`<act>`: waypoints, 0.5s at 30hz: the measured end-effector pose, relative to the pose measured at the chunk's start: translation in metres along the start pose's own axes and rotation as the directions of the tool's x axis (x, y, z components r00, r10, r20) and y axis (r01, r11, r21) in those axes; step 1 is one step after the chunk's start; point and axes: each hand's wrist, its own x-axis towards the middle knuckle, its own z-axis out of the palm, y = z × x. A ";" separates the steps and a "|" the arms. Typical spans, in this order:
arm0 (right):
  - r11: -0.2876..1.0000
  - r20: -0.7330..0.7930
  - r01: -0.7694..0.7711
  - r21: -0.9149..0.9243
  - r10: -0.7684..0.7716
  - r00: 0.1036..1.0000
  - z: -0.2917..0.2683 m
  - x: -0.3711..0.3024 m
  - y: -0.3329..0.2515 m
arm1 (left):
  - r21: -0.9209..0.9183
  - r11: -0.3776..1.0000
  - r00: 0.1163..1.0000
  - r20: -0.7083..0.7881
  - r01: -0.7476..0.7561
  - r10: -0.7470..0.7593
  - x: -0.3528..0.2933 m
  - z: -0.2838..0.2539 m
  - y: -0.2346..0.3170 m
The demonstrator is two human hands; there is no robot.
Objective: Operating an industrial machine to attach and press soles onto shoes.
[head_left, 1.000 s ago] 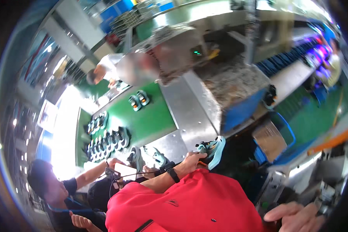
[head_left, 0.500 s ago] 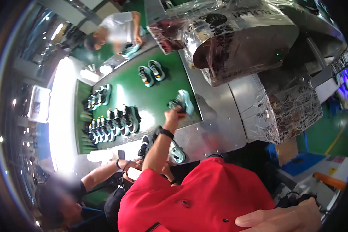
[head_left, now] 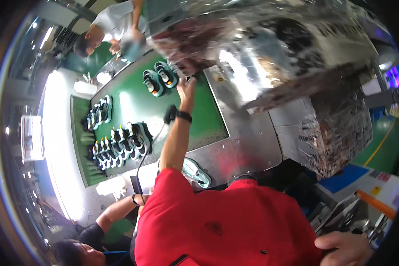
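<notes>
My left hand (head_left: 186, 91), with a black band and a small black device at its wrist, reaches far across the green table. Its fingers close on a sneaker (head_left: 173, 68), mostly hidden by the hand and a plastic-wrapped machine. Just left of it stands a pair of dark sneakers with light blue soles, one nearer (head_left: 152, 83) and one farther (head_left: 166, 74). Low at the right, my right hand (head_left: 346, 249) hangs loosely with fingers apart and nothing visible in it. A pale mint shoe (head_left: 195, 173) lies on the metal edge beside my left upper arm.
Rows of sneakers (head_left: 119, 146) line the green tabletop (head_left: 181, 128) at left. The plastic-wrapped machine (head_left: 270, 57) overhangs the far right. A co-worker's arm (head_left: 119, 213) comes in at lower left; another person (head_left: 115, 22) handles a shoe at the far end. A bright lamp (head_left: 60, 146) stands left.
My left hand has moved farther away and left, carrying footwear from the table's near right toward the standing pair. My right hand has shifted right, its fingers less stretched. The view has shifted.
</notes>
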 end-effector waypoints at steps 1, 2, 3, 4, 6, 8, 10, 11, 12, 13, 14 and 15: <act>0.999 -0.031 -0.046 -0.029 0.046 0.998 0.001 0.006 0.004 | -0.280 0.954 0.993 0.078 0.110 -0.092 -0.043 0.027 0.029; 0.997 -0.045 -0.054 -0.057 0.052 0.998 0.002 0.011 0.007 | -0.521 0.823 0.972 0.171 0.226 -0.158 -0.087 0.039 0.083; 0.996 -0.051 -0.054 -0.076 0.050 0.997 0.000 0.011 0.003 | -0.545 0.723 0.904 0.299 0.425 -0.306 -0.120 0.040 0.129; 0.995 -0.038 -0.031 -0.090 0.027 0.999 -0.001 0.013 -0.001 | -0.417 0.699 0.771 0.556 0.582 -0.310 -0.144 0.034 0.128; 0.992 -0.019 -0.008 -0.125 0.006 1.000 0.004 0.019 -0.001 | -0.427 0.585 0.671 0.680 0.690 -0.296 -0.194 0.031 0.197; 0.988 -0.013 0.019 -0.155 -0.021 1.000 0.005 0.014 -0.009 | -0.331 0.674 0.548 0.826 0.660 -0.131 -0.217 0.015 0.260; 0.985 0.025 0.057 -0.161 -0.053 0.998 0.002 0.005 -0.015 | -0.312 0.768 0.471 0.882 0.559 0.016 -0.230 -0.011 0.298; 0.982 0.016 0.063 -0.179 -0.061 0.998 -0.004 -0.006 -0.023 | -0.287 0.805 0.380 0.921 0.520 0.082 -0.232 -0.017 0.317; 0.978 0.011 0.069 -0.197 -0.068 0.998 -0.011 -0.018 -0.031 | -0.329 0.851 0.370 0.913 0.409 0.175 -0.230 -0.025 0.337; 0.975 0.005 0.073 -0.212 -0.074 0.997 -0.020 -0.032 -0.039 | -0.336 0.880 0.348 0.912 0.334 0.217 -0.228 -0.038 0.361; 0.970 0.010 0.078 -0.229 -0.078 0.997 -0.028 -0.044 -0.044 | -0.346 0.901 0.318 0.913 0.262 0.258 -0.225 -0.051 0.384; 0.967 0.032 0.086 -0.239 -0.081 0.996 -0.036 -0.055 -0.049 | -0.381 0.912 0.329 0.890 0.152 0.317 -0.223 -0.066 0.403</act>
